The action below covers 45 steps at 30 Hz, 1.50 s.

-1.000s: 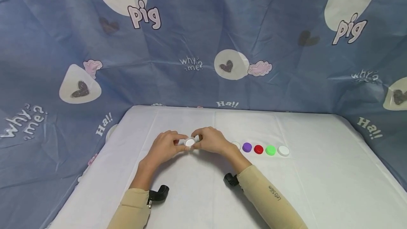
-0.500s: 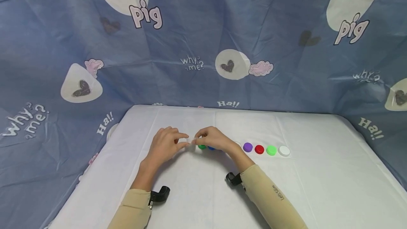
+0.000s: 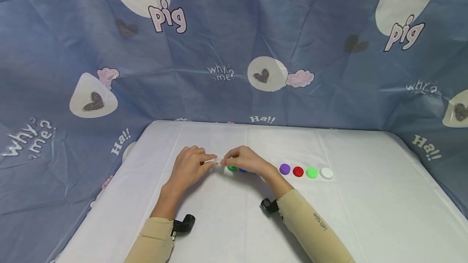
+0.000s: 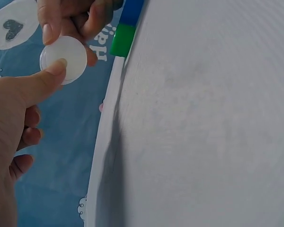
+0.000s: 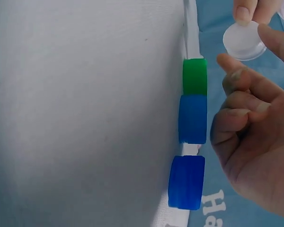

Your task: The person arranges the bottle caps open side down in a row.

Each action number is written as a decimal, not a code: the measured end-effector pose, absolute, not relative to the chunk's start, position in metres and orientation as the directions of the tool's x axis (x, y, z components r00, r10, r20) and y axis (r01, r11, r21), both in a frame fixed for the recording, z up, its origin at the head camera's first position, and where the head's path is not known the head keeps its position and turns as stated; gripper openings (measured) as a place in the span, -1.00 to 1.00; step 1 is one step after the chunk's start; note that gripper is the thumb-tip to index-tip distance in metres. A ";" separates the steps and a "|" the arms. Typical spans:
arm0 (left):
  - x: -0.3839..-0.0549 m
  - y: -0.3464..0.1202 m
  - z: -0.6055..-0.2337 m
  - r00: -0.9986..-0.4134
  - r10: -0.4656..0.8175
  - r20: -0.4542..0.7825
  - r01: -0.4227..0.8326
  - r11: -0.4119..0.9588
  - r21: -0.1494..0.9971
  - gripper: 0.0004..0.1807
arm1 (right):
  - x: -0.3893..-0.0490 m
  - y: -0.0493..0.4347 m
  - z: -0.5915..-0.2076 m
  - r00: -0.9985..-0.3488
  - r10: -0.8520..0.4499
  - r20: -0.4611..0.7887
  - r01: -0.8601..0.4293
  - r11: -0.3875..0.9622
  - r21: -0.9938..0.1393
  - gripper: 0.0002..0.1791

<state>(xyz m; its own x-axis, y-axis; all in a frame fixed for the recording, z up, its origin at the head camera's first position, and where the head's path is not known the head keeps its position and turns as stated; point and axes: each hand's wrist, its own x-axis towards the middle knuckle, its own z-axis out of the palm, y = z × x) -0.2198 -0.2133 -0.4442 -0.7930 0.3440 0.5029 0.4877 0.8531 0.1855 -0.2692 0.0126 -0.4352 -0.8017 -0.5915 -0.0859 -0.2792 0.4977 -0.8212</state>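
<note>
A small round white lid (image 4: 73, 56) is up off the table between my two hands, its flat face toward the left wrist camera. My left hand (image 3: 190, 167) pinches it, thumb laid across the face. My right hand (image 3: 245, 160) grips the rim from the other side with thumb and finger. From the head view the lid shows only edge-on, mostly covered by fingertips. Under the right hand sit a green cap (image 5: 195, 75) and two blue caps (image 5: 193, 119), standing in line on the white cloth.
The line of caps runs on rightward: a white one partly hidden by the right wrist, then purple (image 3: 284, 169), red (image 3: 297, 171), light green (image 3: 312, 172) and white (image 3: 326, 173). A blue printed curtain (image 3: 219, 100) hangs behind the white-covered table (image 3: 234, 222).
A second ago the lid's face showed to the head camera; it has since been tipped edge-on. The green and a blue cap have come into sight below the right hand. Little moved in the last half second.
</note>
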 end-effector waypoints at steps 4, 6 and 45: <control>-0.220 -0.216 -0.447 -0.809 0.310 0.499 0.473 0.848 0.240 -0.74 | -0.269 0.013 -0.438 -0.815 -0.580 -0.010 -0.361 0.520 -0.774 -0.61; -0.220 -0.216 -0.447 -0.819 0.293 0.493 0.468 0.839 0.278 -0.74 | -0.268 0.013 -0.439 -0.821 -0.570 0.035 -0.395 0.522 -0.756 -0.63; -0.215 -0.205 -0.443 -0.789 0.384 0.480 0.537 0.810 0.235 -0.48 | -0.270 0.023 -0.438 -0.812 -0.581 -0.062 -0.225 0.409 -0.884 -0.76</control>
